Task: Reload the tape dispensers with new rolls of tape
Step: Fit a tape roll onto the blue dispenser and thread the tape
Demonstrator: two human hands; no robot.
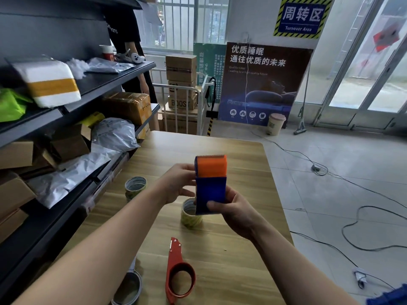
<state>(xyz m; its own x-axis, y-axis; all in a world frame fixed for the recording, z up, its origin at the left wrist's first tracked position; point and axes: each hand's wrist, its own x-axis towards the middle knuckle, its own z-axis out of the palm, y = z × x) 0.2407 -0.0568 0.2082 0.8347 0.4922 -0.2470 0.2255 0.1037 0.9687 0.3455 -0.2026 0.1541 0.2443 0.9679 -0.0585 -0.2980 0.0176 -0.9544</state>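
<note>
The tiled floor point(330, 194) to the right of the work area lies open, crossed by loose cables point(326, 172) running well clear of the desk. Dark shelving point(72, 106) loaded with parcels and bags stands hard against the desk's left edge, leaving no gap on that side. The wooden desk point(248, 168) has its far and right edges unobstructed, with bare surface along both. A blue and orange tape dispenser point(211, 183) is held upright in the air over mid-desk, toothed edge uppermost. The left hand point(178, 183) holds its left side, fingers curled round the housing. The right hand point(235, 214) grips the lower blue body, fingers wrapped behind and thumb pressed across the front. A red tape dispenser point(179, 274) lies flat near the desk's near edge, its ring empty. One tape roll point(190, 216) stands directly below the held dispenser, partly hidden; a second point(135, 187) stands near the left edge; a third point(128, 287) lies at the near left, partly under the left forearm.
</note>
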